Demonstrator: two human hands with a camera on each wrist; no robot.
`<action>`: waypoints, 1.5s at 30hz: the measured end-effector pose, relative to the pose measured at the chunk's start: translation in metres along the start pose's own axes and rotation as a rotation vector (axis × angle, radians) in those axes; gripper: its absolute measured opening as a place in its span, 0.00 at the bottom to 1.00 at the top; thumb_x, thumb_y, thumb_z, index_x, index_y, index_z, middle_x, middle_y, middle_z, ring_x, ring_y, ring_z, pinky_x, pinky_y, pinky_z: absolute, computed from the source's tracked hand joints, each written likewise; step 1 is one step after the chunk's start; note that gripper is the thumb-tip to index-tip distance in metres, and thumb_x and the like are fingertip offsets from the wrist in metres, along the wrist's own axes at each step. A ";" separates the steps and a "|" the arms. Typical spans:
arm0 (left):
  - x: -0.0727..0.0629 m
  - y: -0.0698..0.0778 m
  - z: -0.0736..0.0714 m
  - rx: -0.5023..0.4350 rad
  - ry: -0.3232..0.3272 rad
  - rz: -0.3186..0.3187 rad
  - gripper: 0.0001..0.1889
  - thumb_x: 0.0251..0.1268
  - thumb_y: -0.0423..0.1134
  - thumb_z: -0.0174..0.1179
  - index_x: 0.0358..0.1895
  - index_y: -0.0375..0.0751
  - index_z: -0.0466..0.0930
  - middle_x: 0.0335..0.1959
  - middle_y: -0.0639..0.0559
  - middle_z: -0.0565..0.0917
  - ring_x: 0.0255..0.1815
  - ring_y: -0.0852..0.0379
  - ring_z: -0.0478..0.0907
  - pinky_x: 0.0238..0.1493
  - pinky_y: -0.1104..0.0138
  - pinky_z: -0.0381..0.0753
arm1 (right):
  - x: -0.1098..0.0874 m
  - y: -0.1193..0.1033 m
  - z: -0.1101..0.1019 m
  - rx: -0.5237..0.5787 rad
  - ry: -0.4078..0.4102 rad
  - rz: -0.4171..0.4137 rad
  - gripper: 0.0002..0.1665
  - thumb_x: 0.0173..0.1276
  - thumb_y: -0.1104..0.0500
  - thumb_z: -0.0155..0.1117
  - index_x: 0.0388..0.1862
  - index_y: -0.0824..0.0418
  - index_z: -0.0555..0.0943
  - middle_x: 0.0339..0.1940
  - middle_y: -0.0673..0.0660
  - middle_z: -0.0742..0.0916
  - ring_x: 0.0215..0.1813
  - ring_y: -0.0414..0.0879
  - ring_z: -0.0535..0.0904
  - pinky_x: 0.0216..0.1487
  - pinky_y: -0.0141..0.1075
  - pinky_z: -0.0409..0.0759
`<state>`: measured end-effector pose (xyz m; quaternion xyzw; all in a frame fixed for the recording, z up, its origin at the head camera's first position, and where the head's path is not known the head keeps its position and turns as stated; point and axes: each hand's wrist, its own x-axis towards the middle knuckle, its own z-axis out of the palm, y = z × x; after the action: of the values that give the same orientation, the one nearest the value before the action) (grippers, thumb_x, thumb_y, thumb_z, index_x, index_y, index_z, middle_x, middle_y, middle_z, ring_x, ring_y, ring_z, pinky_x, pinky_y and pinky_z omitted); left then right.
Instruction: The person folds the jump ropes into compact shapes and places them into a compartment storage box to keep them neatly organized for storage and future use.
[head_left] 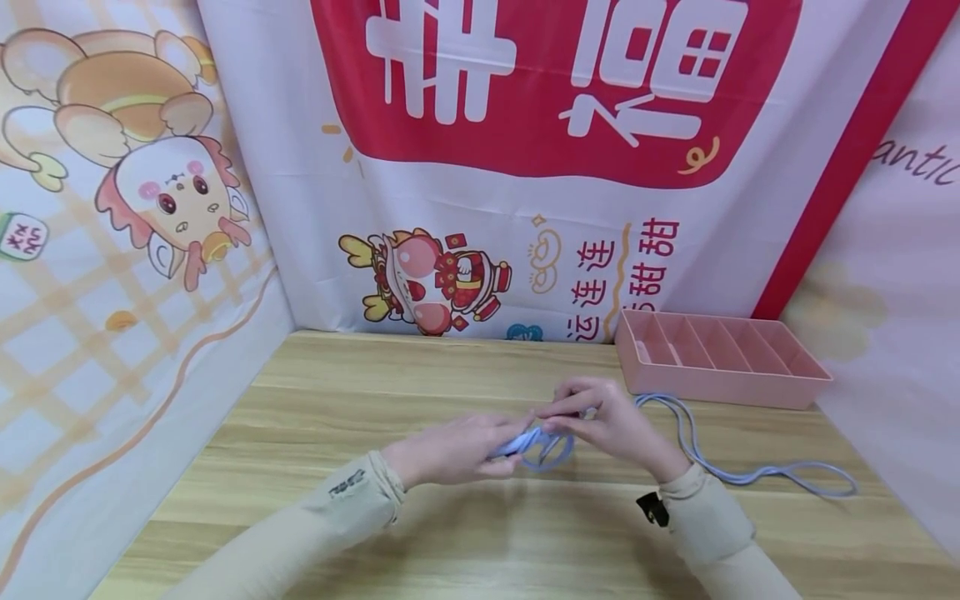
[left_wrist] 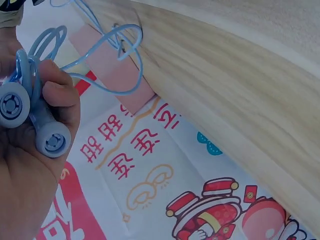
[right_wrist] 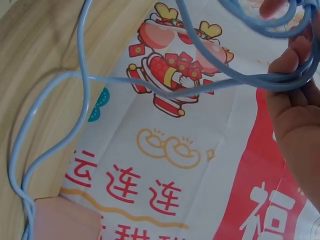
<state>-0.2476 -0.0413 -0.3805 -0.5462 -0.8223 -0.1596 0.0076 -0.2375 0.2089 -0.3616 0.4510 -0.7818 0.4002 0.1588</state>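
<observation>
Both hands hold a light-blue skipping rope [head_left: 690, 433]. In the head view my left hand [head_left: 457, 450] is over the middle of the table, gripping the rope's two handles together. The round end of one handle [left_wrist: 54, 141] faces the left wrist camera, with the other handle's end [left_wrist: 12, 104] beside it. My right hand [head_left: 609, 423] is close by on the right, its fingers and thumb pinching looped cord [right_wrist: 280, 80]. Loops of cord lie between the hands. A loose length trails from the right hand across the table to the right.
A pink divided box [head_left: 720, 383] with several slots stands at the table's back right, close to the trailing cord. Printed cloth walls [head_left: 450, 200] enclose the back and both sides of the wooden table [head_left: 360, 375].
</observation>
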 end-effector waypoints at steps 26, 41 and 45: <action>0.003 0.016 -0.009 -0.053 0.349 0.316 0.37 0.70 0.33 0.59 0.77 0.32 0.51 0.48 0.45 0.80 0.38 0.63 0.75 0.43 0.79 0.75 | -0.012 0.030 -0.008 0.330 -0.126 0.180 0.13 0.71 0.72 0.59 0.46 0.64 0.88 0.35 0.58 0.87 0.33 0.49 0.82 0.34 0.38 0.82; 0.009 0.003 -0.009 -0.333 0.638 -0.028 0.26 0.74 0.37 0.56 0.71 0.40 0.65 0.39 0.52 0.80 0.28 0.62 0.75 0.26 0.70 0.79 | -0.009 0.025 0.017 0.213 -0.039 0.252 0.10 0.73 0.69 0.57 0.42 0.63 0.86 0.25 0.55 0.83 0.25 0.48 0.76 0.25 0.34 0.78; 0.013 -0.002 -0.008 -0.319 0.647 -0.090 0.21 0.75 0.37 0.55 0.66 0.37 0.68 0.35 0.54 0.78 0.27 0.62 0.74 0.25 0.70 0.79 | -0.005 0.016 0.023 0.130 -0.075 0.236 0.11 0.75 0.65 0.57 0.50 0.63 0.85 0.24 0.54 0.82 0.24 0.42 0.76 0.22 0.34 0.77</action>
<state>-0.2553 -0.0328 -0.3711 -0.4249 -0.7655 -0.4504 0.1750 -0.2456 0.1984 -0.3866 0.3800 -0.8071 0.4488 0.0519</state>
